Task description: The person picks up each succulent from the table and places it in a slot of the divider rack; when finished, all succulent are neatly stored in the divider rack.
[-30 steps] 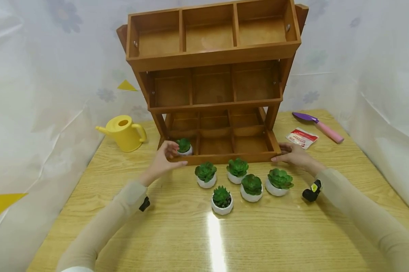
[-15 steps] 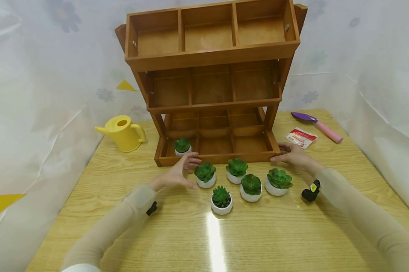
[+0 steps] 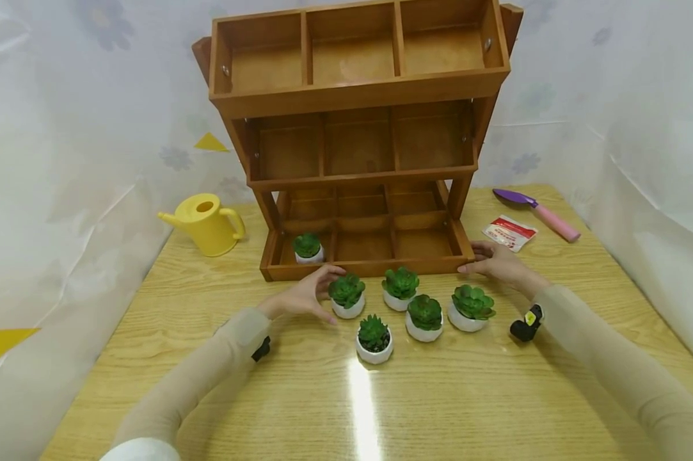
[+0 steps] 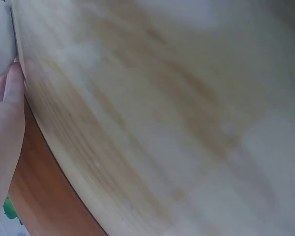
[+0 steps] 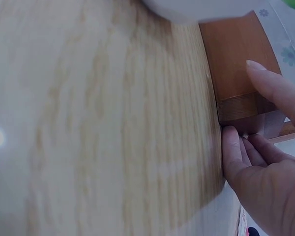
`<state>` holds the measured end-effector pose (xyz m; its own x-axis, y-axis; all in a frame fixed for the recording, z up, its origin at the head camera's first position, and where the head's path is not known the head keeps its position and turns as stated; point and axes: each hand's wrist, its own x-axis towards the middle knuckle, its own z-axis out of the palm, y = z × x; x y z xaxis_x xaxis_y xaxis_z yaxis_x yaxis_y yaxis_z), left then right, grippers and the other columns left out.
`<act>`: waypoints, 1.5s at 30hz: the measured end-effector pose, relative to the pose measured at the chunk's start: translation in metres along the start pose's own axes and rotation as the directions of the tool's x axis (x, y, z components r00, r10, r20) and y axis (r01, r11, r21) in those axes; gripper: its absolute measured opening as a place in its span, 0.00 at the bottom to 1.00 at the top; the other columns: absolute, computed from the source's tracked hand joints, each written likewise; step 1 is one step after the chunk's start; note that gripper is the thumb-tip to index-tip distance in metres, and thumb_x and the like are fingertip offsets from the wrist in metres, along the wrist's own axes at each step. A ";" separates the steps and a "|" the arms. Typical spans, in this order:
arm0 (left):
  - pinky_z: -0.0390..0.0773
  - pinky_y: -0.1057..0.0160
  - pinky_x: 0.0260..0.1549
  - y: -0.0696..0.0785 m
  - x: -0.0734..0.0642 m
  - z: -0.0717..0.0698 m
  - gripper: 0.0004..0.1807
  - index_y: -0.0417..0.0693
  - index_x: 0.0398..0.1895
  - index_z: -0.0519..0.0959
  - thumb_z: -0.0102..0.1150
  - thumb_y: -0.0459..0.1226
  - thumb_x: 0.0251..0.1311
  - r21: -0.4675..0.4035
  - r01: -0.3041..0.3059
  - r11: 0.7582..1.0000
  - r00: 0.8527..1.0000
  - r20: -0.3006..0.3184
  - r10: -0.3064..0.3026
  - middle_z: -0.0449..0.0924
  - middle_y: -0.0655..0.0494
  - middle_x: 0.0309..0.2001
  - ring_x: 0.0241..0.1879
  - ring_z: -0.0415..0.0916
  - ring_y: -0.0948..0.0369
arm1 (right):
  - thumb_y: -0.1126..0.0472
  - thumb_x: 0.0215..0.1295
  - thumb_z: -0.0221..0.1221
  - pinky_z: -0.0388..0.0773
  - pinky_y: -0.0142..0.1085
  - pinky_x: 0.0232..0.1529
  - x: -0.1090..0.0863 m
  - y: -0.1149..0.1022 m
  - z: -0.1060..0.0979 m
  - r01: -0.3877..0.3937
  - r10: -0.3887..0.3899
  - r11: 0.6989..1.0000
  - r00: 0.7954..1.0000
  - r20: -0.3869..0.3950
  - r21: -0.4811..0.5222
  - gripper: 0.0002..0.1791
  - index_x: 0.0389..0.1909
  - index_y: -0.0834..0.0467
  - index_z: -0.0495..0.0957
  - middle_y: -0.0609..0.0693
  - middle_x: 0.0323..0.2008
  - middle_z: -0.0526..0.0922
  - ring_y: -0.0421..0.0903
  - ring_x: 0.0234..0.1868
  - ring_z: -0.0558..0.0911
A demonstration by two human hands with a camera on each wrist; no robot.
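My left hand (image 3: 306, 298) curves beside a potted succulent (image 3: 347, 296), fingers behind it and thumb low at its front left; no firm grip shows. In the left wrist view, fingertips (image 4: 14, 81) reach a white pot (image 4: 1, 39) at the frame's edge. My right hand (image 3: 498, 261) holds the lower right corner of a three-tier wooden shelf (image 3: 369, 267). In the right wrist view its thumb lies along the front board (image 5: 236, 54) and the fingers bend round the end. A succulent (image 3: 308, 248) in a white pot stands in the bottom tier's front left compartment.
Several more succulents stand on the table, including a spiky one (image 3: 374, 339) in front and a leafy one (image 3: 471, 307) at right. A yellow watering can (image 3: 207, 224) is left of the shelf. A red-white packet (image 3: 510, 232) and a pink-handled trowel (image 3: 539, 211) lie right.
My left hand has left the succulent in the shelf's bottom left compartment and moved right and nearer to the leftmost succulent on the table. The right hand stays at the shelf corner.
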<state>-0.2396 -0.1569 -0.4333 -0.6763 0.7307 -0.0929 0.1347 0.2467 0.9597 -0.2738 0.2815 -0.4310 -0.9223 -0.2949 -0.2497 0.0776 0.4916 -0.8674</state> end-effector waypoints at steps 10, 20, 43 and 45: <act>0.71 0.56 0.58 -0.002 0.007 0.000 0.48 0.45 0.68 0.59 0.75 0.28 0.43 0.088 0.046 0.995 0.999 -0.031 -0.043 0.65 0.46 0.63 0.61 0.67 0.54 | 0.52 0.60 0.65 0.66 0.51 0.63 0.001 -0.001 0.000 -0.019 0.019 1.000 1.000 -0.005 0.004 0.51 0.74 0.66 0.46 0.68 0.71 0.56 0.63 0.69 0.61; 0.70 0.61 0.53 -0.002 0.013 0.000 0.47 0.50 0.65 0.61 0.78 0.34 0.41 0.228 0.120 0.966 0.992 -0.066 -0.108 0.69 0.50 0.61 0.56 0.67 0.58 | 0.52 0.60 0.65 0.63 0.54 0.65 0.002 0.002 -0.002 -0.021 0.021 1.000 1.000 0.002 0.019 0.51 0.74 0.67 0.45 0.68 0.71 0.55 0.64 0.70 0.60; 0.71 0.57 0.57 0.000 0.015 0.005 0.40 0.45 0.59 0.70 0.79 0.39 0.39 0.385 0.084 0.919 0.995 -0.088 -0.054 0.78 0.53 0.53 0.53 0.74 0.59 | 0.52 0.60 0.65 0.73 0.35 0.55 0.001 0.003 -0.001 0.000 0.000 1.000 1.000 -0.010 0.003 0.50 0.73 0.67 0.48 0.68 0.70 0.57 0.63 0.69 0.62; 0.72 0.57 0.57 0.000 0.016 0.004 0.40 0.46 0.58 0.71 0.79 0.40 0.39 0.388 0.078 0.918 0.995 -0.085 -0.049 0.78 0.54 0.52 0.52 0.74 0.59 | 0.51 0.60 0.65 0.72 0.40 0.57 0.001 0.002 -0.001 -0.006 0.006 1.000 1.000 -0.012 -0.003 0.50 0.73 0.67 0.48 0.67 0.70 0.58 0.63 0.69 0.62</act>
<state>-0.2474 -0.1424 -0.4363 -0.7413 0.6609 -0.1168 0.3517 0.5307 0.7711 -0.2750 0.2829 -0.4327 -0.9263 -0.2825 -0.2494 0.0817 0.4954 -0.8648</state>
